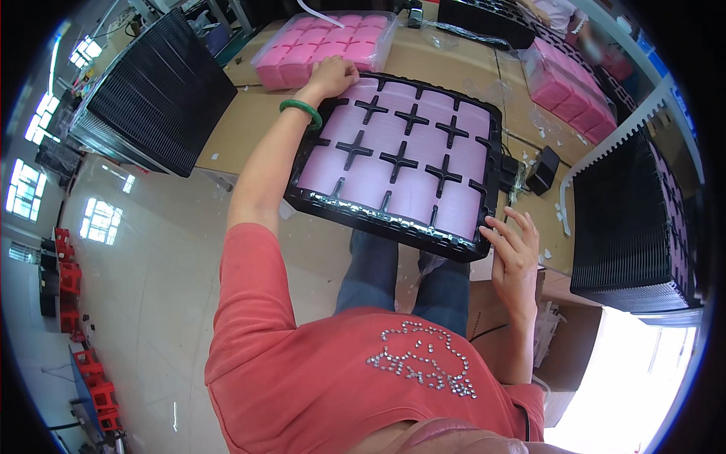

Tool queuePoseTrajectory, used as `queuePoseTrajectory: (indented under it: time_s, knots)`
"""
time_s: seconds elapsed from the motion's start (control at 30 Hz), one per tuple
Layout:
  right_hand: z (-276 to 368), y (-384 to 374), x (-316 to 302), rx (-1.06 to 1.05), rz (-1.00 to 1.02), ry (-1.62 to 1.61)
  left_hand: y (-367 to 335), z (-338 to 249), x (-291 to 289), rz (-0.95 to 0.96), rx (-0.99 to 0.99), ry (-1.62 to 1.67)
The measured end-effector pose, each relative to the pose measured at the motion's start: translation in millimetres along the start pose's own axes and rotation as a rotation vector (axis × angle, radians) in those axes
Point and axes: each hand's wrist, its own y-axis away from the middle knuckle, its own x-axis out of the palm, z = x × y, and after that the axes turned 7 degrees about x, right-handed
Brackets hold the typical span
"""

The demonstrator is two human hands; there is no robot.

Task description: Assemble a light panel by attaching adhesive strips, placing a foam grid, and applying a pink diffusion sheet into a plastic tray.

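A square black plastic tray (393, 227) sits tilted in front of me, its near edge above my legs. Pink-lilac sheets (374, 172) fill it, with black cross-shaped dividers standing up between them. My left hand (333, 77) is closed over the far left corner, fingers curled at the rim, a green bangle (302, 111) on its wrist. At the near right corner, my right hand (516, 253) has fingertips on the rim while its other fingers stand raised and apart. Its thumb is hidden. Just beyond the tray lies a clear-wrapped block of pink pieces (321, 45).
Tall stacks of black trays stand at left (159, 94) and right (624, 219). More wrapped pink blocks (571, 91) lie at the far right of the brown table (446, 64), near a person (556, 11). A small black box (543, 170) and white scraps lie beside the tray. Below right is a cardboard box (571, 356).
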Motion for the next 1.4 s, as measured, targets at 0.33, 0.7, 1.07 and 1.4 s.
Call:
queuePoseTrajectory:
  time_s: [0.33,0.7,1.07,1.4]
  knots:
    - [-1,1,-1,0.003,-0.015,-0.008,12,-3,-5,-0.231,0.105,0.189]
    - [5,6,-9,0.019,-0.022,0.01,21,-16,-8,-0.333,0.136,-0.142]
    - [1,13,-4,0.041,-0.018,0.019,33,-34,13,-0.121,0.321,-0.404]
    - [-22,-32,21,-0.059,-0.053,-0.008,120,-74,-31,-0.266,0.366,-0.269]
